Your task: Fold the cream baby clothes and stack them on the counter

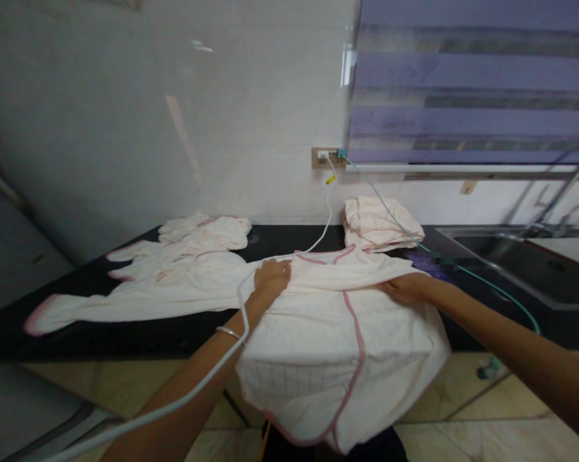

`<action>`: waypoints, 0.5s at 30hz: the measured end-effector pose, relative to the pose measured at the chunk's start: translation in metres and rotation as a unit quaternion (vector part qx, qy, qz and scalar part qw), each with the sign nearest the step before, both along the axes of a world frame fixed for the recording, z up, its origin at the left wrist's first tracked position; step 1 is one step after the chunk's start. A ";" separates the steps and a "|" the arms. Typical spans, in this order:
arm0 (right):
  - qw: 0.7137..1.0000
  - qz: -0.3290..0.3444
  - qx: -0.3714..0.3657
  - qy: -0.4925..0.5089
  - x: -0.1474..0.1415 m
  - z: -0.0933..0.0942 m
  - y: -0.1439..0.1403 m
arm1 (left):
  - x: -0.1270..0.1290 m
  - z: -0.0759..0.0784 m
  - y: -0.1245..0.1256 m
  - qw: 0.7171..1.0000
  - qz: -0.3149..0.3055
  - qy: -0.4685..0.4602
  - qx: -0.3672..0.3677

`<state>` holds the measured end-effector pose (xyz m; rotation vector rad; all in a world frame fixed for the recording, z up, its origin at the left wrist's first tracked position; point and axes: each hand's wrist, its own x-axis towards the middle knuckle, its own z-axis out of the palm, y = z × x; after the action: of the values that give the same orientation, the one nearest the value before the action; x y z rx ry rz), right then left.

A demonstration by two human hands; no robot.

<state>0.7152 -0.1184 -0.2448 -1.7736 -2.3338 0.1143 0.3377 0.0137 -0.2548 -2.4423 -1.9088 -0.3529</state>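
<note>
Left hand (271, 277) presses flat, grip open, on the pink-trimmed garment (337, 333) (draped over the desk (183, 333) edge). Right hand (407, 287) rests on its other side; its grip cannot be told.

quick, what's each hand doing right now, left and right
Left hand: fingers curled, pressing on the pale garment.
Right hand: lies at the garment's right edge; grip cannot be told.

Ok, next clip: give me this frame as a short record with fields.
setting: black counter by a white tiled wall
left hand: palm down on the pale garment with pink trim
right hand: pressing the garment's right edge
garment: draped over the counter front
nearby: spread garments on the left, folded pile behind, sink on the right
cables: white, green, from wall socket
</note>
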 end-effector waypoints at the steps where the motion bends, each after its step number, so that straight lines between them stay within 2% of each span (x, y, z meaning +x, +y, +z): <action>1: 1.000 -0.001 -0.017 -0.011 0.000 0.002 -0.002 | 0.000 -0.002 0.002 1.000 0.001 0.003 0.002; 4: 0.998 -0.007 -0.050 -0.042 0.006 0.001 -0.015 | -0.001 -0.007 0.006 1.000 0.000 0.010 0.010; 9: 0.998 0.031 -0.046 -0.038 0.015 0.001 -0.040 | -0.003 -0.012 0.007 0.999 -0.015 0.021 0.026; 13: 0.997 0.069 -0.024 -0.009 0.005 0.016 -0.052 | -0.003 -0.013 0.006 0.999 -0.023 0.027 0.031; 15: 0.997 0.060 -0.038 0.035 -0.001 0.028 -0.056 | -0.003 -0.013 0.006 0.999 -0.022 0.027 0.031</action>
<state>0.7137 -0.1745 -0.2168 -1.6335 -2.4145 0.2845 0.3347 0.0193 -0.2680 -2.4326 -1.7977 -0.3395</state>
